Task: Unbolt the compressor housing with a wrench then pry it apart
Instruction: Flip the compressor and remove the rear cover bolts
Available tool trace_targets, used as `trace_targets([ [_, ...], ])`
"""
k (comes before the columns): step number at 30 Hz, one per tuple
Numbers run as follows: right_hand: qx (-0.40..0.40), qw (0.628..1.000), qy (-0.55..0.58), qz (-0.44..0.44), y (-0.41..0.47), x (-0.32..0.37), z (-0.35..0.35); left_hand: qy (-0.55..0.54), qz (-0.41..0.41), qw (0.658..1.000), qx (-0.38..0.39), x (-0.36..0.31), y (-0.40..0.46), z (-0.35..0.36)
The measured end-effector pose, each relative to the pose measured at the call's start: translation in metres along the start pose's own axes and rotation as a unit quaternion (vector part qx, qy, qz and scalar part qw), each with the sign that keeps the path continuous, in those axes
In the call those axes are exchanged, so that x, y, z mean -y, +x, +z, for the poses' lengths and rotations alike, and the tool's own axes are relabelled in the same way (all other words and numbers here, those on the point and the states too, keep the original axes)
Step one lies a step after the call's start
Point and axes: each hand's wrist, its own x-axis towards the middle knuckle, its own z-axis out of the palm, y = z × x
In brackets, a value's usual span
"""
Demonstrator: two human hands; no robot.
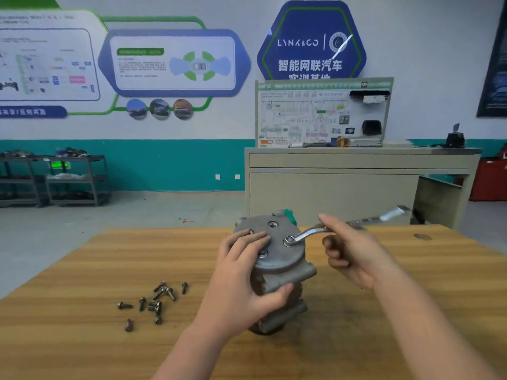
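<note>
Left of the compressor housing (274, 259), on the bare wood of the table (82, 270), lies a scatter of loose bolts (153, 303) — so the unbolting looks well along. On the housing itself, which stands on end near the table's middle, the left hand (247, 278) braces it: fingers spread flat over the round end plate, thumb hooked against the side below, a steadying grip wrapped about the casting. Just right of those fingers the ring end of the wrench (343, 226) sits over a bolt on the plate's right edge, its handle running out to the right past the housing. The right hand (354, 253) holds that handle loosely between thumb and forefinger, the other fingers curled beneath. The step in hand is loosening this bolt; next comes a firm swing of the handle while the left hand stops the housing turning — at least one more bolt head shows near the left fingertips, so prying seems some way off.
</note>
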Motion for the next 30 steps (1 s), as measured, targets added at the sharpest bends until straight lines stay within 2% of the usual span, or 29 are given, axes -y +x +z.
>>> trace_targets([
  [2, -0.008, 0.996, -0.075, 0.055, 0.021, 0.02, 0.005, -0.029, 0.004, 0.999, -0.016, 0.003, 0.0, 0.006],
  [4, -0.023, 0.974, -0.225, 0.027, 0.039, 0.039, 0.021, -0.049, 0.01, 0.998, -0.045, 0.005, -0.001, 0.015],
  [5, -0.026, 0.949, -0.313, -0.005, 0.044, 0.046, 0.034, -0.058, 0.019, 0.996, -0.067, 0.006, -0.001, 0.021],
  [8, -0.012, 0.844, -0.525, -0.112, 0.044, 0.05, 0.081, -0.071, 0.051, 0.988, -0.128, 0.007, 0.003, 0.034],
  [10, 0.011, 0.757, -0.628, -0.178, 0.027, 0.039, 0.104, -0.063, 0.033, 0.985, -0.156, 0.011, 0.0, 0.045],
  [12, 0.005, 0.678, -0.683, -0.272, 0.001, 0.023, 0.11, -0.084, -0.075, 0.977, -0.179, 0.018, -0.012, 0.054],
  [14, -0.013, 0.636, -0.673, -0.378, -0.028, 0.011, 0.104, -0.128, -0.187, 0.961, -0.158, 0.023, -0.023, 0.058],
  [15, -0.005, 0.626, -0.66, -0.415, -0.04, 0.006, 0.1, -0.163, -0.184, 0.959, -0.142, 0.024, -0.024, 0.058],
  [16, 0.013, 0.625, -0.645, -0.439, -0.049, 0.002, 0.095, -0.173, -0.148, 0.963, -0.143, 0.028, -0.026, 0.061],
  [17, 0.024, 0.626, -0.612, -0.482, -0.054, -0.003, 0.089, -0.212, -0.125, 0.956, -0.157, 0.033, -0.03, 0.064],
  [19, 0.029, 0.657, -0.513, -0.551, -0.058, -0.019, 0.071, -0.241, -0.165, 0.946, -0.142, 0.039, -0.028, 0.064],
  [20, 0.038, 0.683, -0.467, -0.56, -0.06, -0.027, 0.061, -0.275, -0.141, 0.946, -0.095, 0.043, -0.035, 0.066],
  [22, 0.055, 0.756, -0.375, -0.533, -0.064, -0.038, 0.04, -0.323, -0.191, 0.92, -0.109, 0.052, -0.043, 0.074],
  [24, 0.007, 0.853, -0.227, -0.469, -0.066, -0.046, 0.021, -0.338, -0.203, 0.912, -0.114, 0.056, -0.044, 0.075],
  [26, -0.037, 0.945, 0.004, -0.324, -0.057, -0.044, 0.009, -0.325, -0.191, 0.92, -0.11, 0.054, -0.041, 0.074],
  [27, -0.031, 0.966, 0.091, -0.24, -0.046, -0.04, 0.002, -0.317, -0.192, 0.922, -0.108, 0.053, -0.04, 0.074],
  [28, -0.027, 0.977, 0.121, -0.175, -0.035, -0.034, -0.004, -0.317, -0.195, 0.923, -0.101, 0.048, -0.039, 0.072],
  [30, -0.051, 0.991, 0.088, -0.091, -0.01, -0.017, -0.014, -0.309, -0.2, 0.925, -0.097, 0.041, -0.039, 0.072],
])
